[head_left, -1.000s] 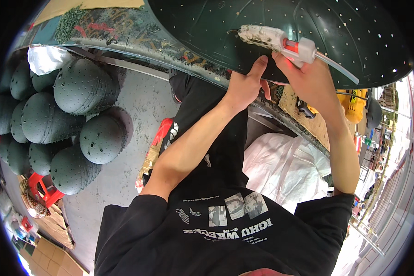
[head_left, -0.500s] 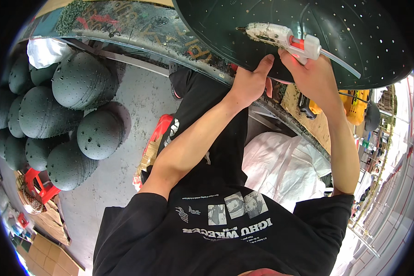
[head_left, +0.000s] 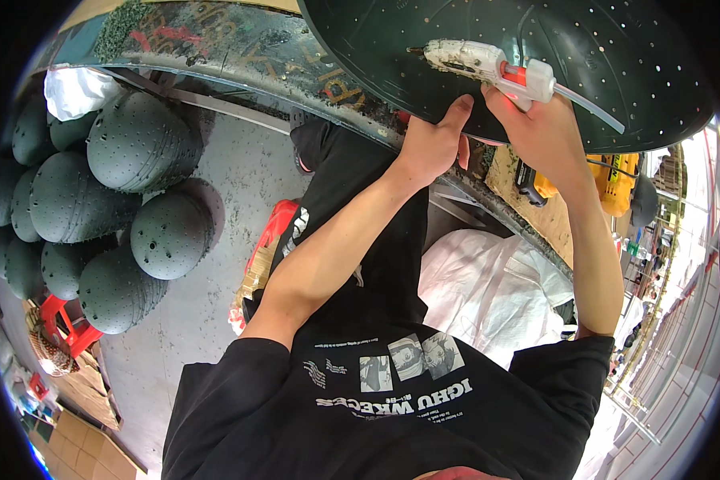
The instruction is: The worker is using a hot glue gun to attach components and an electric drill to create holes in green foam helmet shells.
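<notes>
Stained workbench (head_left: 252, 56) carries green crumbs (head_left: 122, 30); grey floor (head_left: 248, 164) holds dark studded domes (head_left: 136, 144)

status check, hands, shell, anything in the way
Left hand on near rim of dark perforated shell; right hand gripping white glue gun. Gun over shell's inside, nozzle toward left. Gun hides part of inner surface.

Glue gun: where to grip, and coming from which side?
Probably the handle, from the near side, as the right hand holds it: the handle drops toward the person, while the glue gun lies crosswise, nozzle pointing left and glue stick jutting from its rear.
</notes>
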Tool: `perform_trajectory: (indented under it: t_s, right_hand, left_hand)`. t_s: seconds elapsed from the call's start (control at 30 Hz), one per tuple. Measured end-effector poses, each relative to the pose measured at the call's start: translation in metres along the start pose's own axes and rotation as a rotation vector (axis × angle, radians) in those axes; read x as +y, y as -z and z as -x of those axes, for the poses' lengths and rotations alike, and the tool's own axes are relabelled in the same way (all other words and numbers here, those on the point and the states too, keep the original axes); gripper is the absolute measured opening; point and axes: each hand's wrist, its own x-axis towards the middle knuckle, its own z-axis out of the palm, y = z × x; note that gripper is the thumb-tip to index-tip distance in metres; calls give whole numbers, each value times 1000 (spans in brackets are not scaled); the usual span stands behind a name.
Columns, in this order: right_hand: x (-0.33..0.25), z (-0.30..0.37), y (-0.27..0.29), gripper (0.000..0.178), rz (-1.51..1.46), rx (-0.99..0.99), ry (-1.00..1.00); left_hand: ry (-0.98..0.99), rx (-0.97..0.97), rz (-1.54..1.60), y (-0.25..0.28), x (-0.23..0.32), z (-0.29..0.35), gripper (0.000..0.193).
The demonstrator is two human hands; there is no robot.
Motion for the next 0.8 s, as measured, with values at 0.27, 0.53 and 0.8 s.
perform_trajectory:
  t_s: [0.27,0.53,0.8]
  right_hand:
    - [0,-1,-1,30,-33,27,22]
    - [-1,1,0,30,-14,-2,-3]
    - [1,-1,-1,29,-17,29,65]
  left_hand:
    - [-27,19,-17,-4,2,1,19]
    - [-26,18,-11,-4,2,1,17]
    - [-19,30,-19,-4,1,1,18]
